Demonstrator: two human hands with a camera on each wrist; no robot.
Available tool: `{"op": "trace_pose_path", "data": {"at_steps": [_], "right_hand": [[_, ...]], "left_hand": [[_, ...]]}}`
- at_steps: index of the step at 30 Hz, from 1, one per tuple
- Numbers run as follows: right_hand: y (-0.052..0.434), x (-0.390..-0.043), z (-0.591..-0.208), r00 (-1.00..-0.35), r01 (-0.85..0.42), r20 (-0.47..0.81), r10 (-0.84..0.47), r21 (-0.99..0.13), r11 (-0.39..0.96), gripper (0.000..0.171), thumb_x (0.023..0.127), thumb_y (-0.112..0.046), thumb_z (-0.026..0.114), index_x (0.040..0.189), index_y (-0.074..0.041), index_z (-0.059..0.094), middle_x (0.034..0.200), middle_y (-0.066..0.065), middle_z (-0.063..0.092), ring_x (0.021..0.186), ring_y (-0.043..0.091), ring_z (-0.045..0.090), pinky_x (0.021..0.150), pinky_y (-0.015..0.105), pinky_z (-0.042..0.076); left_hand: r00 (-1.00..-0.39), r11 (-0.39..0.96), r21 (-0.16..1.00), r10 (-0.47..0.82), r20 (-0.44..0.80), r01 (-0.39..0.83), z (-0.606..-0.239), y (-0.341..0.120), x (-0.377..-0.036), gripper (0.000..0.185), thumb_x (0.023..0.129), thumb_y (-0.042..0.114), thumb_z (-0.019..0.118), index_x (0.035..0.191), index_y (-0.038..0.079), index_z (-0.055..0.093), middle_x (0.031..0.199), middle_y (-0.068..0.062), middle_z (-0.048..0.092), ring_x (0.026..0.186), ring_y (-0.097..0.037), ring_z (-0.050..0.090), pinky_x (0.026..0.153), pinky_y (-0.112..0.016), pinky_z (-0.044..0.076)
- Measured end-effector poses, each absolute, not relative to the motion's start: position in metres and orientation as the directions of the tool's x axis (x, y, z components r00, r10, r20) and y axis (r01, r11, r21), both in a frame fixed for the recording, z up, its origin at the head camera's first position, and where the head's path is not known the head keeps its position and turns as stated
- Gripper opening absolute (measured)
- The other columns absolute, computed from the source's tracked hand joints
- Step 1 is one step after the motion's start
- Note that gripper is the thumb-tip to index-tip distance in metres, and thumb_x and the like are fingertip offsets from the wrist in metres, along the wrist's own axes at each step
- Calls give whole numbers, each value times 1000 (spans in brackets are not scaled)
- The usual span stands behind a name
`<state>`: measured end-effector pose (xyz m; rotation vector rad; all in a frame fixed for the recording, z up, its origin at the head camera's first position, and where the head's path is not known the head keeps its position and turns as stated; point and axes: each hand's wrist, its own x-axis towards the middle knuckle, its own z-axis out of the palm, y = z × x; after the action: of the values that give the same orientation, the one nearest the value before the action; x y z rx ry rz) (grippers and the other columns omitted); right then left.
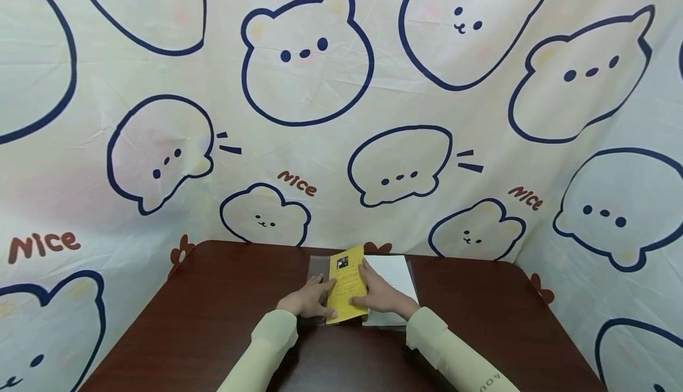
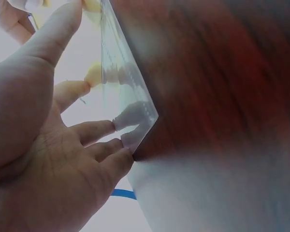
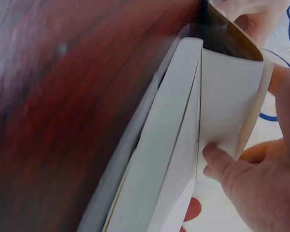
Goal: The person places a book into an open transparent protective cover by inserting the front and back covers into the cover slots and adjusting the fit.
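Observation:
A book with a yellow cover [image 1: 347, 288] lies open on the table, its white pages [image 1: 397, 279] spread to the right. Clear plastic [image 1: 318, 266] shows beyond the cover's left edge. My left hand [image 1: 306, 298] touches that edge; in the left wrist view its fairly straight fingers rest on the clear plastic sheet [image 2: 128, 92]. With my right hand [image 1: 381, 292] I pinch the yellow cover near its right side. The right wrist view shows the thumb [image 3: 217, 159] on the white face of the bent cover [image 3: 232, 96], beside the thick page block [image 3: 159, 140].
The dark brown table [image 1: 213, 315] extends around the book on every side. Behind it and to both sides hangs a pale cloth [image 1: 331, 155] printed with blue bear outlines.

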<state>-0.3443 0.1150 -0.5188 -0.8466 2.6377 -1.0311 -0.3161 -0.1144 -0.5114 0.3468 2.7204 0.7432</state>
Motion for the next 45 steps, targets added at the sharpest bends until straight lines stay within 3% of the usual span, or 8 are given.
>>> {"op": "trace_pose_path", "data": {"at_steps": [3, 7, 14, 22, 27, 39, 42, 45], "right_hand": [[114, -341, -518, -829, -428, 31, -558, -678, 598, 96, 90, -30, 73, 158, 9, 16, 166, 30, -4, 96, 14, 63, 98, 41, 49], [113, -339, -517, -837, -418, 16, -548, -665, 619, 95, 92, -29, 71, 158, 10, 14, 166, 32, -5, 78, 10, 61, 91, 37, 51], [111, -338, -516, -839, -434, 4, -544, -609, 664, 95, 92, -34, 68, 158, 10, 16, 167, 30, -2, 108, 20, 57, 101, 42, 46], [106, -337, -514, -839, -445, 17, -545, -597, 668, 96, 90, -34, 69, 158, 10, 16, 166, 31, 0, 101, 22, 59, 94, 40, 49], [103, -334, -513, -835, -455, 12, -550, -576, 679, 95, 91, -34, 68, 158, 10, 17, 167, 30, 0, 128, 34, 54, 97, 41, 50], [96, -339, -515, -839, -446, 1, -544, -575, 686, 96, 90, -35, 70, 158, 8, 18, 168, 27, 0, 103, 20, 59, 89, 34, 51], [94, -336, -514, -842, -437, -2, -540, -586, 683, 95, 90, -33, 70, 158, 9, 18, 167, 28, 0, 123, 29, 56, 95, 38, 50], [93, -334, -513, -842, -436, 2, -539, -592, 678, 94, 90, -32, 70, 157, 10, 19, 167, 30, 1, 145, 38, 40, 106, 45, 46]], "left_hand": [[-925, 838, 523, 310, -219, 157, -512, -113, -316, 87, 84, 42, 83, 157, 18, 42, 166, -20, 24, 154, -42, 19, 116, -65, 29], [-928, 842, 515, 307, -213, 160, -513, -112, -316, 85, 85, 43, 82, 156, 18, 43, 166, -21, 25, 154, -42, 19, 117, -66, 28], [-930, 847, 509, 299, -213, 155, -514, -112, -316, 85, 85, 45, 81, 156, 19, 42, 166, -20, 26, 155, -41, 18, 116, -66, 27], [-929, 844, 513, 303, -213, 158, -512, -112, -317, 87, 86, 47, 79, 158, 19, 39, 167, -19, 25, 155, -41, 18, 116, -68, 27], [-926, 840, 516, 315, -208, 169, -513, -113, -316, 88, 87, 47, 79, 159, 18, 38, 166, -20, 24, 154, -43, 18, 116, -67, 27], [-917, 827, 527, 344, -201, 195, -511, -114, -319, 87, 88, 45, 77, 159, 17, 36, 166, -21, 24, 154, -43, 17, 117, -65, 27], [-917, 827, 528, 342, -204, 191, -512, -114, -320, 87, 88, 46, 77, 159, 18, 36, 166, -21, 24, 154, -44, 17, 117, -66, 27], [-918, 829, 527, 338, -208, 186, -514, -114, -320, 87, 88, 46, 77, 159, 18, 36, 166, -21, 24, 154, -44, 18, 116, -66, 28]]}}
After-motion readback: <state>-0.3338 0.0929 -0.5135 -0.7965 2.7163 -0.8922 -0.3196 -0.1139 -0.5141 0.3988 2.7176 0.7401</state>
